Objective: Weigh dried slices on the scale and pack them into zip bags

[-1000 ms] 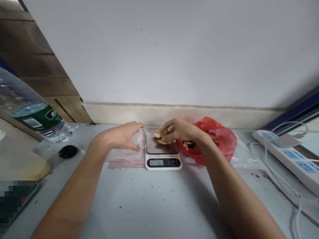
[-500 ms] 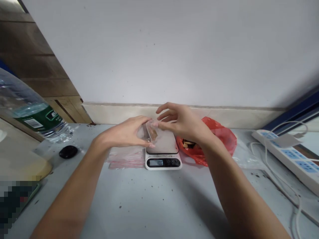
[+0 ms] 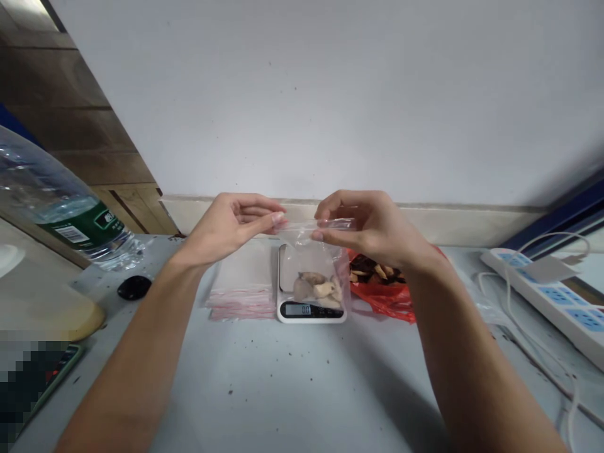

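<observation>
A clear zip-lock bag hangs upright between my hands, with several pale brown dried pieces in its bottom. My left hand pinches the top left corner of the bag. Thumb and fingers of my right hand are closed on the zip strip at its right part. Behind and below the bag stands a small white digital scale, its display reading 0.0. The bag covers part of the scale's plate and buttons.
Flat zip-lock bags lie stacked left of the scale. To its right is a red plastic bag with dark dried slices. A water bottle and black oval object are at left, a power strip with cables at right.
The bag has been lifted off the scale and straightened out, its contents now hanging low. Both hands now grip its top edge. The display went from 10.0 to 0.0.
</observation>
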{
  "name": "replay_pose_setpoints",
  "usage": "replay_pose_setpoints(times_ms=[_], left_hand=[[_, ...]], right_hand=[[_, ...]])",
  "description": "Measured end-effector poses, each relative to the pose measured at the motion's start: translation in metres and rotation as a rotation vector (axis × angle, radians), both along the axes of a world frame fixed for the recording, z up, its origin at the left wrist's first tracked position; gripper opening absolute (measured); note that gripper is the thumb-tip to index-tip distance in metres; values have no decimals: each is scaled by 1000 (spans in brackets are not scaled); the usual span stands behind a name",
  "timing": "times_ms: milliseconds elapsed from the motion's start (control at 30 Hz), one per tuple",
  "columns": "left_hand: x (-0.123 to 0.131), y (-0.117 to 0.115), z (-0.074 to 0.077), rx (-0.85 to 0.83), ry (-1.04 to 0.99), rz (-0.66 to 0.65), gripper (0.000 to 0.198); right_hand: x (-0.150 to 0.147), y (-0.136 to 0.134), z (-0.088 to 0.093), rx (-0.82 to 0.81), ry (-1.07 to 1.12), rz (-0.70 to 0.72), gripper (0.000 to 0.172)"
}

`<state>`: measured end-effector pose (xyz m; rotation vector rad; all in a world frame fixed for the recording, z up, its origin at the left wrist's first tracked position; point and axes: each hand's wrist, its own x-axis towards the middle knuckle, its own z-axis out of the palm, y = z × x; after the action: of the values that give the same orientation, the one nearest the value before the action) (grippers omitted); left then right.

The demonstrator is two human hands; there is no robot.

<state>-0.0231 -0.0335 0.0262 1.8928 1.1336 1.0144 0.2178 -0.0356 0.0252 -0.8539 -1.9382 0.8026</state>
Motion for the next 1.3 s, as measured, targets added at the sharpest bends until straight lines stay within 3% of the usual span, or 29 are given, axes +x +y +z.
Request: replay_pose_setpoints(times_ms=[333,567,800,1033,1300], left_hand=[[2,0,0,97,92,-49,25],[8,-4,2,209,220,-43,23],[21,-16,5,440,386,-105,14],[27,-20,6,509,456,-128,14],[17,-12,8,464,576,7,17]], right_hand=[[4,-3,7,-25,49,1,26],[8,-3,8,-1,2,-15,31],[1,-14,14,111,-240,-45,27],[-7,-16,14,169,-401,-70,14],[26,-5,15,113,-439,-106,13]])
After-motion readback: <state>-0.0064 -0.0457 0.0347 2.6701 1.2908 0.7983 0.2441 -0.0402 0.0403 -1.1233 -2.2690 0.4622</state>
